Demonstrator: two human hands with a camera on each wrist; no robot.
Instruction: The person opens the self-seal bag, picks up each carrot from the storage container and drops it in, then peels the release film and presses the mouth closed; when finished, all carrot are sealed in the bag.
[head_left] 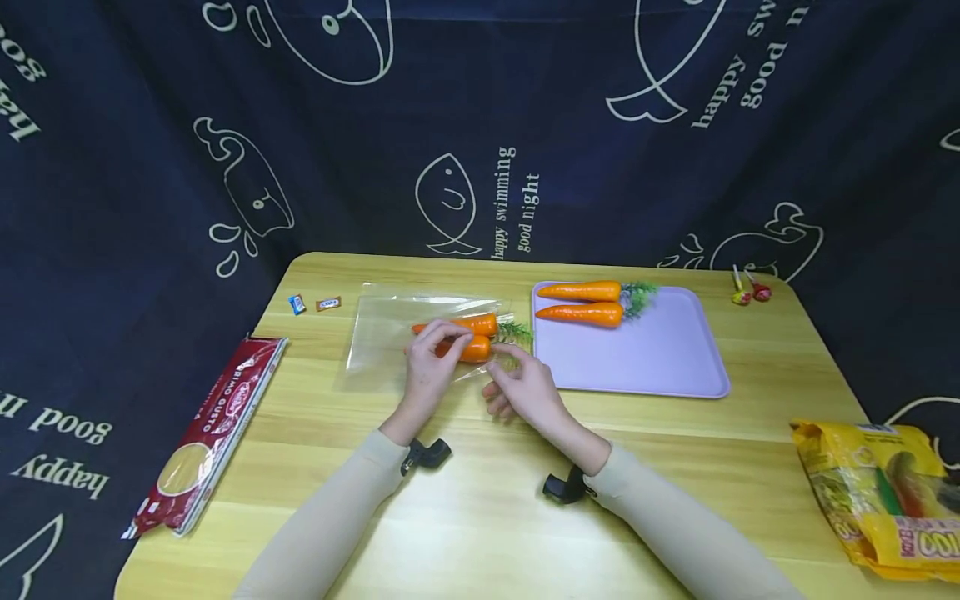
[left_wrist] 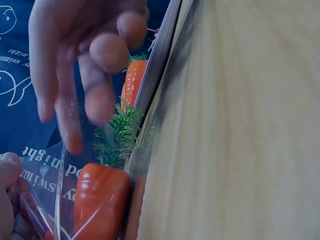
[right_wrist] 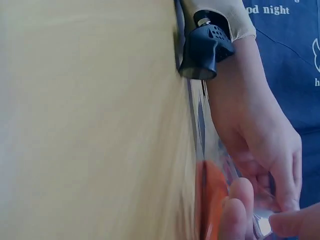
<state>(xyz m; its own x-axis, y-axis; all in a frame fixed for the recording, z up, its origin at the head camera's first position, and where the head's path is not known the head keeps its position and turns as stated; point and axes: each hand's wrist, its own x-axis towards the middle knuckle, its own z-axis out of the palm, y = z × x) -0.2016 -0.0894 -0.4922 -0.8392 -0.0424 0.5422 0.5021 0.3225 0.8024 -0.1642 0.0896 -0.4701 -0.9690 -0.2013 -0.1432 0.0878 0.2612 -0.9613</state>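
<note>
Two orange carrots, an upper carrot (head_left: 480,324) and a lower carrot (head_left: 476,349), lie in a clear plastic bag (head_left: 382,325), their green tops toward its right end. My left hand (head_left: 431,358) is over the bag and pinches its film between thumb and fingers; in the right wrist view the left hand (right_wrist: 270,145) has film at its fingertips. My right hand (head_left: 528,392) is beside the green tops with loosely extended fingers. In the left wrist view the right hand (left_wrist: 85,55) hangs over the film, one fingertip at its edge; whether it touches is unclear.
On the lilac tray (head_left: 637,367) to the right lie two more carrots (head_left: 581,314). Two small wrapped candies (head_left: 327,304) and a red pasta packet (head_left: 213,433) are at the left. Lollipops (head_left: 741,297) and a yellow bag (head_left: 877,492) are at the right.
</note>
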